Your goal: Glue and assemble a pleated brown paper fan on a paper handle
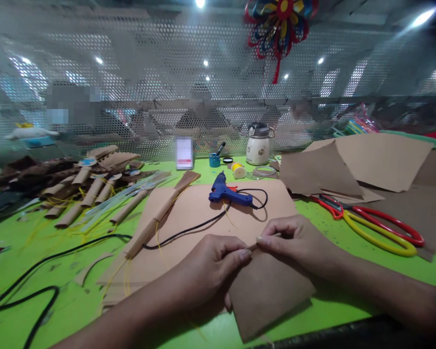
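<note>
A piece of brown kraft paper (271,291) is held near the table's front edge, its far edge turned over in a narrow fold or roll. My left hand (218,264) pinches that edge from the left, thumb on top, with a fingertip showing below at the paper's side. Close beside it, my right hand (292,237) pinches the same edge between thumb and fingers. Just beyond my hands a blue glue gun (228,191) lies on a stack of tan paper sheets (192,208). To its left rests a rolled paper tube with a pleated, fanned end (163,208).
Scissors with red and yellow handles (370,223) lie at right, before large brown sheets (378,160). Several finished paper tubes (90,186) with yellow strings are piled at left. A black cord (54,257) crosses the green table (76,320). A bottle (257,145) and yellow thread spool (238,169) stand behind.
</note>
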Demonstrator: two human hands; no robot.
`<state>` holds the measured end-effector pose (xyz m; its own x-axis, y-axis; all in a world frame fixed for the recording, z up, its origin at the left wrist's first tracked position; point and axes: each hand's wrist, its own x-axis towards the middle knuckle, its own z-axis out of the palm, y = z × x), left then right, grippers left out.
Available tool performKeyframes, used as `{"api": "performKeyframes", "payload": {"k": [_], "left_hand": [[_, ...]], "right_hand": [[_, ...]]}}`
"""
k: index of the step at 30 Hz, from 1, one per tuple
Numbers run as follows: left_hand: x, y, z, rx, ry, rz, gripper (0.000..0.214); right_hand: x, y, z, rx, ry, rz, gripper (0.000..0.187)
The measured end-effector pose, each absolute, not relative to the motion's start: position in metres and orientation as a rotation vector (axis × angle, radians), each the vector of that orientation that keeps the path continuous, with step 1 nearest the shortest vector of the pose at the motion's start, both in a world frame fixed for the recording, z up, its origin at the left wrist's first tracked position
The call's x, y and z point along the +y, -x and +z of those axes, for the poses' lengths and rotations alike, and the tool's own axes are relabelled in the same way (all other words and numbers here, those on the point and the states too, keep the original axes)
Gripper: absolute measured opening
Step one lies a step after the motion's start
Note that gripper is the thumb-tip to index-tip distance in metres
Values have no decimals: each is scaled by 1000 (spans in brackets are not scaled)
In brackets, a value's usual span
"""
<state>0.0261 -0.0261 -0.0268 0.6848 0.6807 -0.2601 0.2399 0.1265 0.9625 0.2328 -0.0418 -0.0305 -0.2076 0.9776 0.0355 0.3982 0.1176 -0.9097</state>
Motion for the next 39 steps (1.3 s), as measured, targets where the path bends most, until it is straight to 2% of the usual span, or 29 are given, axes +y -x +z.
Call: {"api": "performKeyframes", "payload": {"k": [8, 14, 26, 34, 39], "left_hand": [[-30, -33, -31, 711, -1121, 504, 22], [-24, -31, -32, 737, -1195, 457, 32], [-28, -30, -31, 741, -1141, 477, 30], [-28, -26, -35, 724, -1123, 435, 35], [-26, -27, -31, 767, -1206, 424, 38]], "right_hand": [[-42, -232, -30, -1737, 1306, 1014, 27], [-44, -228, -29, -1764, 1304, 1027, 30], [-41, -233, -29, -1607, 1337, 1155, 34], [-39, -235, -28, -1480, 1261, 1184, 27], [-43, -232, -27, -1609, 1210, 1041, 23]]}}
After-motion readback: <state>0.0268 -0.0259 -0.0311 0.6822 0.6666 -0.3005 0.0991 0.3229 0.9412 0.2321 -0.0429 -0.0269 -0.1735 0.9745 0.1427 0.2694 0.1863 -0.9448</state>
